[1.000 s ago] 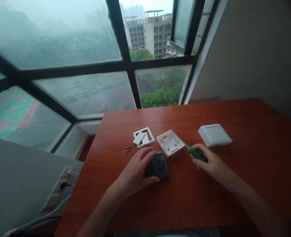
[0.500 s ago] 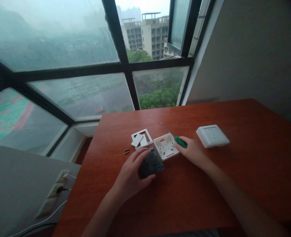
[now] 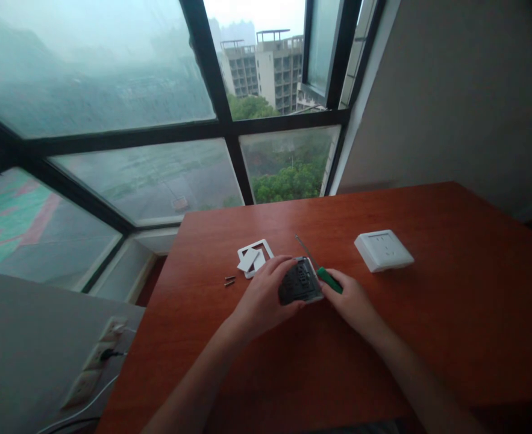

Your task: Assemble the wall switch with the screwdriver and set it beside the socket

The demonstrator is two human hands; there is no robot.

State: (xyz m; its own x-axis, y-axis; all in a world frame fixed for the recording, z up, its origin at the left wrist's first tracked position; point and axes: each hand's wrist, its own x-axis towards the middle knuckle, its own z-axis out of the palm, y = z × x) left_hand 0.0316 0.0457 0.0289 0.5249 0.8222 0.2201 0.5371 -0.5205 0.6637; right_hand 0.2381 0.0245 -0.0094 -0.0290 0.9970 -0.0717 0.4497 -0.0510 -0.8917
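Observation:
My left hand point(image 3: 270, 292) grips a dark grey switch module point(image 3: 299, 282) by its edges, holding it over the white back box point(image 3: 316, 298), which is mostly covered by it. In my right hand point(image 3: 350, 301) is a screwdriver with a green handle point(image 3: 329, 280); its thin shaft points up and away, towards the window. The right fingers are at the right edge of the back box. Left of the module lie a white cover frame point(image 3: 266, 243) and loose white plates point(image 3: 248, 259) on top of it. Two small screws point(image 3: 229, 281) rest beside the frame.
A white wall socket on its box point(image 3: 384, 250) stands on the right part of the reddish-brown table point(image 3: 450, 313). Large windows point(image 3: 148, 175) rise behind the table. At the lower left, wall outlets point(image 3: 96, 355) have a plug and cables in them.
My left hand has carried the switch module right and slightly up, from beside the back box to over it. My right hand still holds the screwdriver, a little lower.

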